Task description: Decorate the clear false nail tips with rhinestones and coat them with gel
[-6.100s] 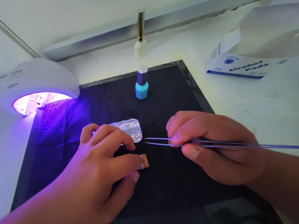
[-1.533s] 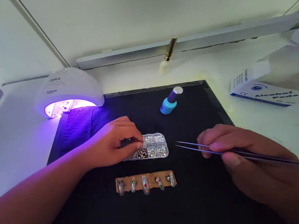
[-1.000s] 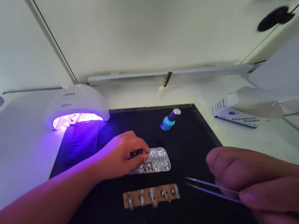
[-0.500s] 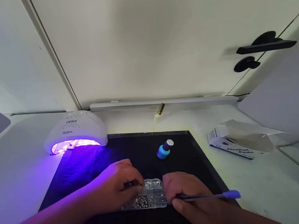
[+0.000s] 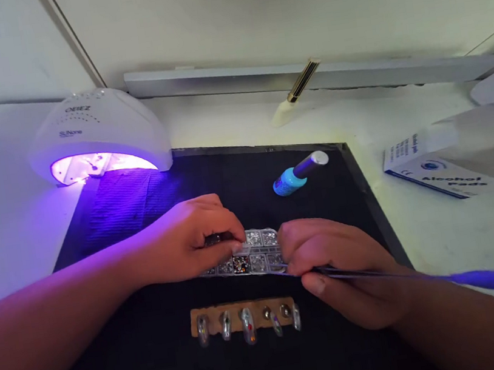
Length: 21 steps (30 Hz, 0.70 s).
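A clear compartment box (image 5: 258,262) of small rhinestones lies on the black mat. My left hand (image 5: 203,237) is closed over its left part, thumb and fingers pinched at a clear lid edge. My right hand (image 5: 341,263) is closed around a thin tool (image 5: 379,273) with a blue-violet end pointing right; its fingertips are at the box's right end. Nearer to me, a brown strip (image 5: 212,315) holds several decorated nail tips (image 5: 248,326). Beyond my right hand, a blue polish bottle (image 5: 290,182) with a silver cap is on the mat.
A white lamp (image 5: 100,123) glows violet at the left, with a ridged dark cloth (image 5: 116,206) at its opening. A brush with a gold-and-black handle (image 5: 303,79) is at the back. An open alcohol pads box (image 5: 446,166) stands right of the black mat (image 5: 227,172).
The view has moved closer and tilted down, bringing the whole strip of nail tips into sight. Both hands remain at the compartment box, the right one still holding the tool.
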Motion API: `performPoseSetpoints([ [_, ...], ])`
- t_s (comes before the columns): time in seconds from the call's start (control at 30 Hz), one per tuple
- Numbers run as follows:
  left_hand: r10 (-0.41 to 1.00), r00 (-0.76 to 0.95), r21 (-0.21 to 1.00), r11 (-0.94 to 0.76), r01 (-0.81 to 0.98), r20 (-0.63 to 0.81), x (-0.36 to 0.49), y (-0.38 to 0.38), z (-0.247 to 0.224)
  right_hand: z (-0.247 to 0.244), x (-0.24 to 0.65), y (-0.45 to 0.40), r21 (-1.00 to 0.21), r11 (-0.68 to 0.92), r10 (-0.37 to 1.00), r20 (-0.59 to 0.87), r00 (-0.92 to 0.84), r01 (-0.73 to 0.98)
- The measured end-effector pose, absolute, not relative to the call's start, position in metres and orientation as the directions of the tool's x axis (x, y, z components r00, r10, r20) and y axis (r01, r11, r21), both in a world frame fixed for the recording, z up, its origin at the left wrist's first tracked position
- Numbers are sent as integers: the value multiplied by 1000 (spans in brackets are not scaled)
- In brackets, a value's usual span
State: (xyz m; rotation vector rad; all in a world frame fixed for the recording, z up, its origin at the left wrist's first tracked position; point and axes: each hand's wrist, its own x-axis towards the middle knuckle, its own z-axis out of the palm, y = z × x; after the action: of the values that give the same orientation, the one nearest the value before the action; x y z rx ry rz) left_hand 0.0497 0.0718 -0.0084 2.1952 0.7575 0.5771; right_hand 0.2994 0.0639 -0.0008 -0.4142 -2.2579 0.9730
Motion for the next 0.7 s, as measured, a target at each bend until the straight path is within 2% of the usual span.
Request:
performPoseSetpoints([
  [0.13, 648, 740, 768, -563, 306, 181, 51, 71, -4, 4, 305, 63, -707, 699, 504, 380, -776, 108],
  [0.43, 655, 741, 781, -537, 319, 148, 52, 70, 0, 6, 297, 59, -794, 600, 510, 284, -812, 98],
  [0.6, 680, 713, 776, -539, 328, 171, 52, 69, -1, -3, 292, 64, -735, 677, 449, 387, -806, 24],
  [0.7, 682, 712, 781, -532, 326, 168, 52, 69, -1, -6, 291, 65, -714, 697, 455, 370, -810, 65],
])
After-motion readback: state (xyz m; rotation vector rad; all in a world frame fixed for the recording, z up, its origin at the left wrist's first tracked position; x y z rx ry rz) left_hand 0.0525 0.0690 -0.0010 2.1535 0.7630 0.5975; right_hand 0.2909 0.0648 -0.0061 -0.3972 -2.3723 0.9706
